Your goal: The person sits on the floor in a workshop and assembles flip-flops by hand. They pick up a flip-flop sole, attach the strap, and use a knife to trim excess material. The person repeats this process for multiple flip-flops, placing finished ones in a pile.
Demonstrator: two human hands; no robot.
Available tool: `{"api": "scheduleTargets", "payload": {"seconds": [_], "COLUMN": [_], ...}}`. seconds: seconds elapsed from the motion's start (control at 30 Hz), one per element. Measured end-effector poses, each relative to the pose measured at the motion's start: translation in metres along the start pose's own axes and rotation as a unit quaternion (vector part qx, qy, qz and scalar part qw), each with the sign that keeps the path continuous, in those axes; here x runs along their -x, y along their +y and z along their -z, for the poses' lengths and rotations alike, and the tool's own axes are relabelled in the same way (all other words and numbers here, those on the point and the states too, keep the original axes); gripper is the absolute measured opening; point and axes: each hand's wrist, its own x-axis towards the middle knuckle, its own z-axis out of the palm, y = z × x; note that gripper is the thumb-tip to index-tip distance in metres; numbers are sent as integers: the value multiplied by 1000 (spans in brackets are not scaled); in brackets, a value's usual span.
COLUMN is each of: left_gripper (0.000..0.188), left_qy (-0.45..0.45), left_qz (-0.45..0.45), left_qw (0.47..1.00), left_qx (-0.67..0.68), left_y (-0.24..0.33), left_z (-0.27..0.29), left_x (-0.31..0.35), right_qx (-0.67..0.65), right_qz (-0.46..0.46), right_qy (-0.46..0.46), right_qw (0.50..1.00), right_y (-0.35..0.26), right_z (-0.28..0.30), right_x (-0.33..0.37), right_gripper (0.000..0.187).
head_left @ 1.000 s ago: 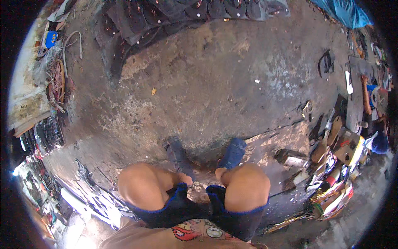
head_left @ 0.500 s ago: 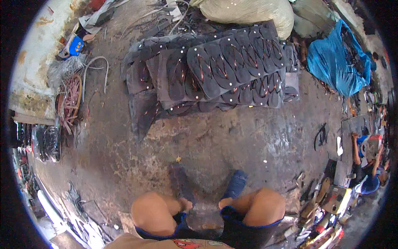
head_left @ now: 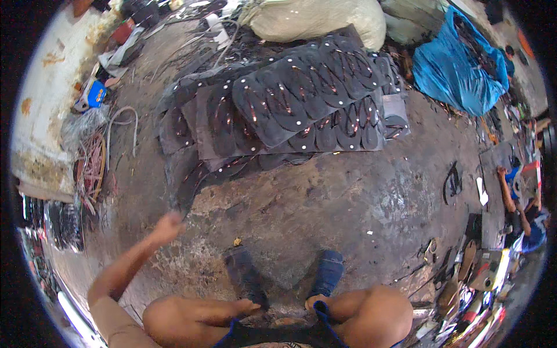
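Note:
My left hand (head_left: 170, 227) reaches in from the lower left, low over the floor, its fingers smeared by motion. It is beside the lower tip of a dark sheet (head_left: 187, 188) that hangs out from under a pile. I cannot tell whether it touches the sheet. My right hand is out of the picture. Ahead lies the pile of dark flip-flop sheets (head_left: 203, 127), with soles, thong straps and white dots on them. On top, a tilted sheet of flip-flops (head_left: 272, 101) overlaps the others.
A large pale sack (head_left: 316, 20) stands behind the pile, and a blue plastic bag (head_left: 458, 75) at the far right. Pinkish strips (head_left: 93, 168) lie at left. A black strap piece (head_left: 452, 182) lies on the floor. Another person (head_left: 525, 214) is at the right edge.
My left arm has come into view from the lower left, its hand near the dark sheet's tip. The view has shifted, and my knees are spread wider.

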Motion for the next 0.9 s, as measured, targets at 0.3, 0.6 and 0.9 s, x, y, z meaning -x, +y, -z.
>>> {"api": "scheduleTargets", "payload": {"seconds": [0.3, 0.6, 0.9], "left_gripper": [100, 70, 81], "left_qy": [153, 155, 135], "left_qz": [81, -41, 99], "left_qw": [753, 712, 814], "left_qx": [635, 684, 556], "left_y": [429, 486, 341], "left_z": [-43, -25, -195], "left_x": [-185, -131, 3], "right_qx": [-5, -468, -395], "right_qz": [-199, -52, 3], "right_qy": [273, 493, 559], "right_qw": [941, 732, 729], "right_y": [301, 131, 196], "right_z": [-37, -11, 23], "right_x": [2, 41, 31], "right_gripper": [67, 27, 20]}}
